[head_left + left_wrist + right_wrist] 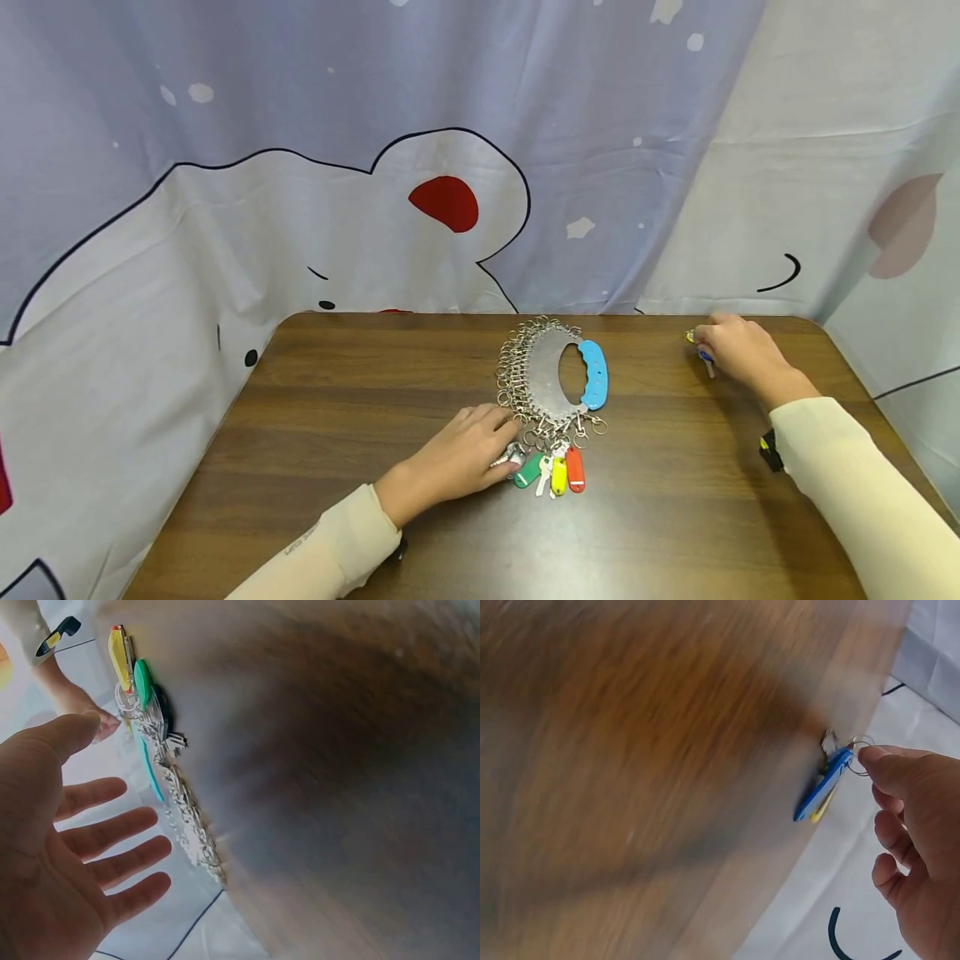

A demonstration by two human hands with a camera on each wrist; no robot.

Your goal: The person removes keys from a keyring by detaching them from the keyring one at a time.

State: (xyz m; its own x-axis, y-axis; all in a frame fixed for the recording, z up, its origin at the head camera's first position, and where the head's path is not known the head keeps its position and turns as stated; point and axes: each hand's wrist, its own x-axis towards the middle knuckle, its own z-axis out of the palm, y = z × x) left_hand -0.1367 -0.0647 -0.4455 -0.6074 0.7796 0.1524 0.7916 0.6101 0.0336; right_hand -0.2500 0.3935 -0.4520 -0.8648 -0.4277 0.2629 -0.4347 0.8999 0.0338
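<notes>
At the table's far right my right hand (738,346) pinches a metal ring (862,772) between thumb and forefinger. A blue key tag (823,787) hangs by that ring, and a key (710,368) shows below it. Behind the blue tag is a yellow tag (821,810). Mid-table lies a curved metal key holder (543,371) with a blue handle (596,375) and many small clips and rings around its edge. My left hand (468,446), fingers spread and relaxed, is at its near left side, beside keys (513,454) and a green tag (528,471).
A yellow tag (558,477) and a red-orange tag (575,469) lie at the holder's near end with silver keys (544,477). The brown wooden table (360,367) ends at a patterned curtain (300,225) behind it.
</notes>
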